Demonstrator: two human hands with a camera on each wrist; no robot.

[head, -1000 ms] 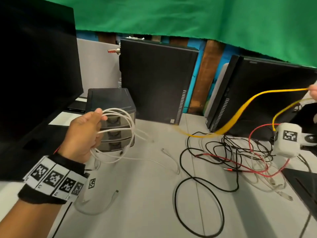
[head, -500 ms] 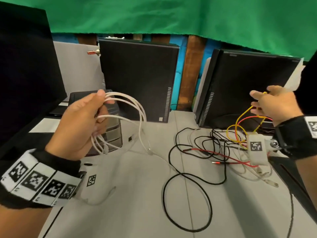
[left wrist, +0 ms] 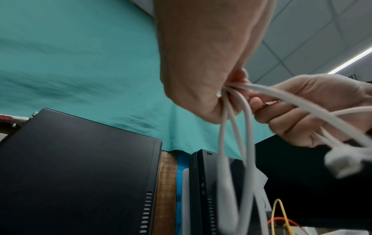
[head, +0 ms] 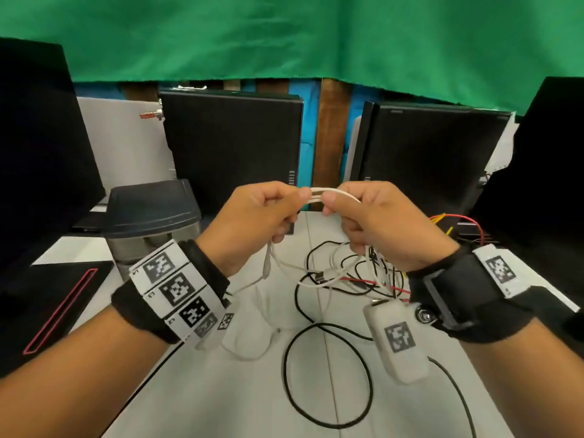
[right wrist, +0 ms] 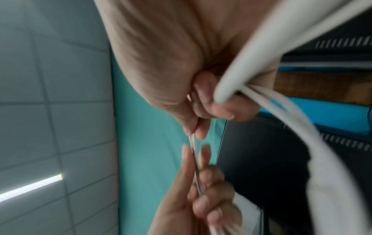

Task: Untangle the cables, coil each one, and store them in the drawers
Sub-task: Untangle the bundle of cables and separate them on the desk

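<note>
Both hands are raised at the centre of the head view, close together. My left hand (head: 259,216) grips a bundle of white cable (head: 316,195) loops, and my right hand (head: 373,216) pinches the same strands right beside it. More white cable (left wrist: 247,130) hangs below the left fist, and loose white loops (head: 284,263) trail down to the table. The thick white cable (right wrist: 251,55) crosses the right palm. A tangle of black cable (head: 328,374), red cable (head: 467,221) and yellow cable (head: 441,218) lies on the table. The small dark drawer unit (head: 151,213) stands at the left.
Black computer cases (head: 230,147) stand upright along the back, another (head: 433,153) at the right, under a green cloth (head: 284,36). A black monitor (head: 41,153) fills the left side. The grey table (head: 221,390) stretches toward me.
My right hand let go of the yellow cable at the right and came to the centre, taking hold of the white cable beside my left hand. The left hand moved right with the coil.
</note>
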